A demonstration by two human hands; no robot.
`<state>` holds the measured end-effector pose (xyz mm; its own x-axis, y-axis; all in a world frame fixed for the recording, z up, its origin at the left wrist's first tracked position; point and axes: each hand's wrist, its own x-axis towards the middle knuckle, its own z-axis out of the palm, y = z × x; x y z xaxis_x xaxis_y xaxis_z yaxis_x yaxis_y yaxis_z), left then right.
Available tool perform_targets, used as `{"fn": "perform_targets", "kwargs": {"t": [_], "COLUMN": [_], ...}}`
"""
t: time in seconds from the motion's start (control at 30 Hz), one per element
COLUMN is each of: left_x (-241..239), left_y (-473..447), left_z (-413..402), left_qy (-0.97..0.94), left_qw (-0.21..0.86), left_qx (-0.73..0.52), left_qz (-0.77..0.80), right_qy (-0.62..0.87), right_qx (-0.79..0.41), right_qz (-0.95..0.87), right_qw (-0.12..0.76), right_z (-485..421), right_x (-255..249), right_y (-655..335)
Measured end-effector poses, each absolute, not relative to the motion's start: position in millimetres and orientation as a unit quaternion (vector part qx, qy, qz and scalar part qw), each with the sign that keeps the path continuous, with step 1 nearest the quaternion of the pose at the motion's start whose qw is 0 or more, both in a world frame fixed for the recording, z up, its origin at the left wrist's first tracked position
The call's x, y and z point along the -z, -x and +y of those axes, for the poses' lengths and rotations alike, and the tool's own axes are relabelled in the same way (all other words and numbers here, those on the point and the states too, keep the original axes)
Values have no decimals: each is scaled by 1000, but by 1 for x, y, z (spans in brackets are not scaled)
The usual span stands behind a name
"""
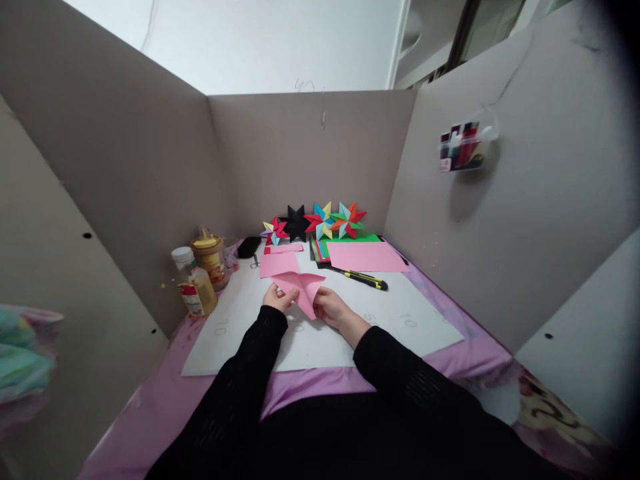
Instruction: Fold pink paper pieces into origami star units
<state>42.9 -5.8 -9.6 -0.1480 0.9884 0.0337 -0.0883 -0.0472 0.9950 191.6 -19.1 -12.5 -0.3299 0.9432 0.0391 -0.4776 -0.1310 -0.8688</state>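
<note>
Between my two hands is a piece of pink paper (309, 287), creased and partly folded, its lower end coming to a point above the white board. My left hand (281, 298) grips its left side, the thumb lying on the paper. On the right side, my right hand (329, 305) holds the edge with its fingers partly behind the sheet. Just beyond it lies a flat pink square (279, 265), with a narrow pink strip (283, 249) farther back. A yellow and black utility knife (367, 279) rests to the right of my hands.
Folded paper stars (323, 221) stand against the back panel. A large pink sheet (367, 257) lies over coloured papers at back right. At left are a glue bottle (197, 283), a brown jar (210, 261), small scissors (255, 261) and a black object (249, 247). Grey panels enclose three sides.
</note>
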Motion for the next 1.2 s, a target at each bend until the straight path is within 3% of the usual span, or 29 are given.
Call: {"fn": "perform_targets", "kwargs": {"t": [0.5,0.97,1.07,1.2], "left_x": [0,5,4,-7], "left_y": [-46,-50,-46,-36], "left_z": [-16,-15,-14,-20], "left_qy": [-471,-466,-477,-539], "left_qw": [458,446,369,125], "left_qx": [-550,-580,-633,-628], "left_qz": [516,498,485,547], "right_qy": [336,325,344,357], "right_qx": [-590,-611,-619,-636], "right_qz": [-504,-497,-479,-491], "right_qw": [534,524,519,477], "right_z": [-19,-19,-18,-21], "right_x": [18,15,14,13], "right_y": [-191,-192,-193,-195]}}
